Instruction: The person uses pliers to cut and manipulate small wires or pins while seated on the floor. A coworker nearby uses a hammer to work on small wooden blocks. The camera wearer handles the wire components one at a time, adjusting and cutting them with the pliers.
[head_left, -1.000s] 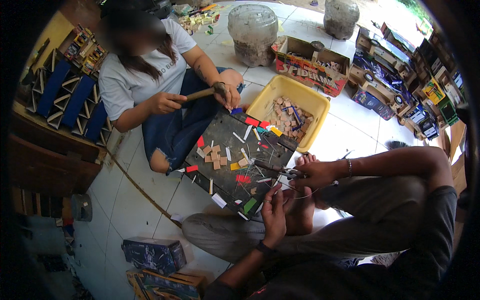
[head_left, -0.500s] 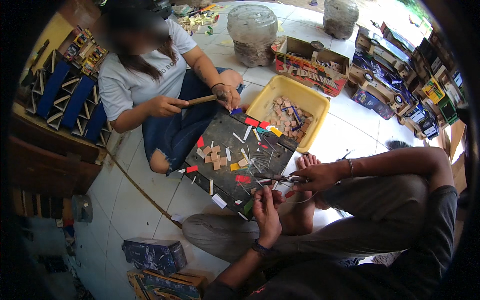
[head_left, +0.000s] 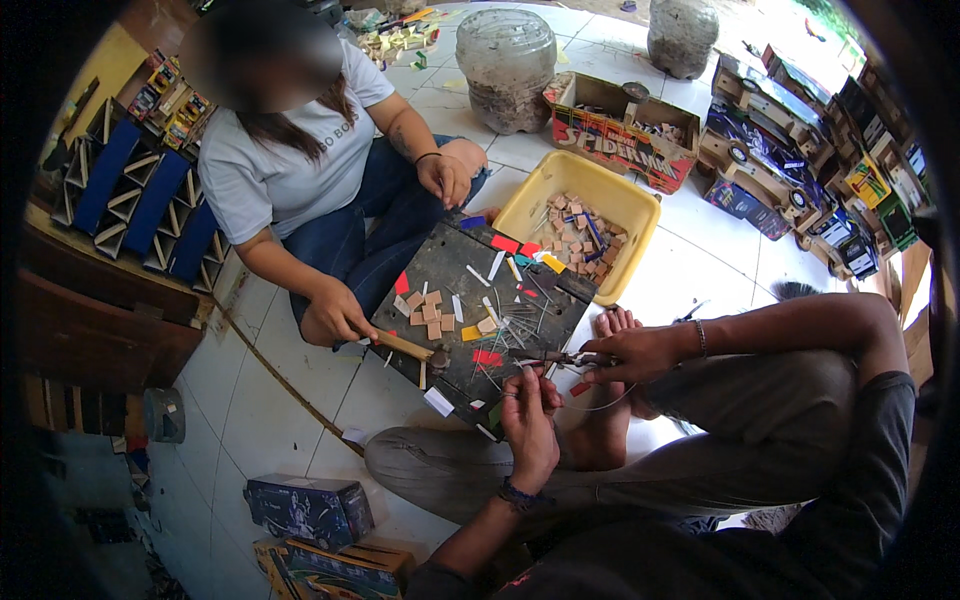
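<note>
I judged the work only partly done. My right hand [head_left: 640,352] gripped a pair of small metal pliers [head_left: 560,357], its fingers clenched round the handles, the nose pointing left over the near right edge of the dark square work board [head_left: 440,275] on the white tiled floor [head_left: 260,400]. My left hand [head_left: 530,420] sat just near of the plier tip, fingers pinched on something thin, perhaps a fine wire; it was too small for me to make out. Small tan wooden squares [head_left: 430,315], thin metal pins [head_left: 515,325] and coloured paper scraps [head_left: 487,357] lay loose on the board, not yet joined. Beyond it, a yellow plastic tub [head_left: 610,200] held many more pieces. Across the board, another person's hand held a wooden-handled tool [head_left: 405,347]. I could not see what the pliers gripped, and the picture's rim was black.
</note>
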